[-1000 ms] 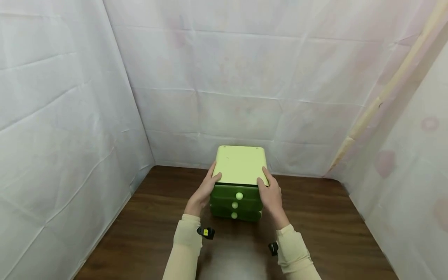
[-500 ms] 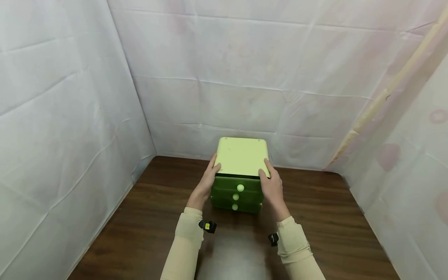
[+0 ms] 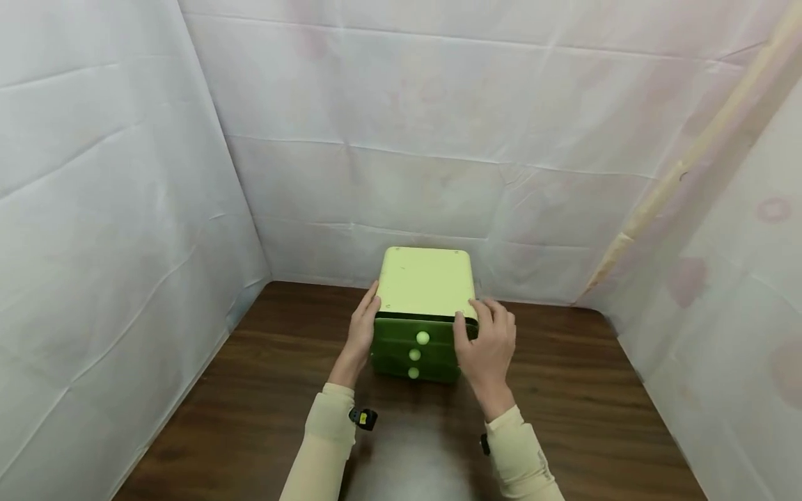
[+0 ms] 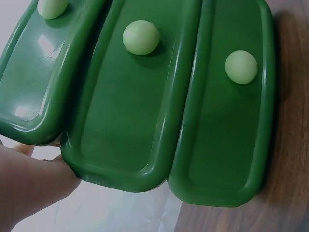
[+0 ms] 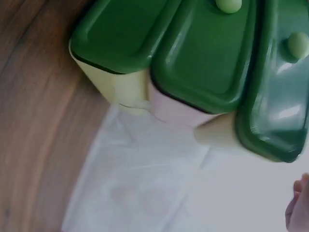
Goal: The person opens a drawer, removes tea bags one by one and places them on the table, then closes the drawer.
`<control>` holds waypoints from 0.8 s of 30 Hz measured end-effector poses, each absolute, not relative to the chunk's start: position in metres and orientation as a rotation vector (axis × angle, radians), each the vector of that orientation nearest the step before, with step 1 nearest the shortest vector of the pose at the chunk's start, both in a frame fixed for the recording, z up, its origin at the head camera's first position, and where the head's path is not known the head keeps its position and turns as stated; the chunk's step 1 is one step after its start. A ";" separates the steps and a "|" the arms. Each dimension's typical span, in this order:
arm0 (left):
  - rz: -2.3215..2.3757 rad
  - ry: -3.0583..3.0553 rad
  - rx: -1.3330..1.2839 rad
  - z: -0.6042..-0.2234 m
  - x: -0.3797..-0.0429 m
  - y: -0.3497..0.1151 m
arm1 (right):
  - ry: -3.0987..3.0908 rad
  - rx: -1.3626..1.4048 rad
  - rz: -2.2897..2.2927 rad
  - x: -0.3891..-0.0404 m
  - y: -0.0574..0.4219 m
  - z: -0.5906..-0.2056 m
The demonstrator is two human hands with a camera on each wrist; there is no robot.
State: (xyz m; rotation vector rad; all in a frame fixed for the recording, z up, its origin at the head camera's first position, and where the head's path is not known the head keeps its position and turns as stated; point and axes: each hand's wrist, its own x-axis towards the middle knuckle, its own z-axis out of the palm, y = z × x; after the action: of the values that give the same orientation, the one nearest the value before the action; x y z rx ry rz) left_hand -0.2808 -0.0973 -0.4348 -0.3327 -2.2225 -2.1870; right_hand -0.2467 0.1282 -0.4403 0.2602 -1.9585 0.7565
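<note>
Dark tabletop (image 3: pixel 576 390) under the drawer box (image 3: pixel 426 282); here its left side is touched by the left hand (image 3: pixel 360 332), fingers straight, seemingly for steadying; near its right front corner the right hand (image 3: pixel 489 348) is held loosely, nothing gripped.

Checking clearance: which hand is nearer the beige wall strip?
Right. The right hand is at the side of the drawer cabinet toward the beige wall strip; the left hand is at the opposite side, farther away.

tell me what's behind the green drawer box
In the head view, a white sheet hangs behind the box. The box hides the part of the table right behind it, so anything low there cannot be seen.
</note>
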 end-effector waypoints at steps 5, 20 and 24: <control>-2.146 -2.260 -0.374 -0.430 -0.277 -0.101 | -2.099 0.290 0.562 -0.221 0.102 -0.445; -2.109 -2.283 -0.460 -0.424 -0.270 -0.110 | -2.405 0.134 0.473 -0.221 0.068 -0.461; -2.121 -2.290 -0.460 -0.424 -0.269 -0.112 | -2.360 0.151 0.426 -0.220 0.065 -0.461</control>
State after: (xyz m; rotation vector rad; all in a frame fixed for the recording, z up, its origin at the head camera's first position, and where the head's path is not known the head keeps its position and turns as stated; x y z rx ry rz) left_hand -0.2690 -0.1117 -0.4236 -0.4597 -2.2898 -2.1207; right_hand -0.2198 0.0652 -0.4608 0.1511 -2.3601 0.4260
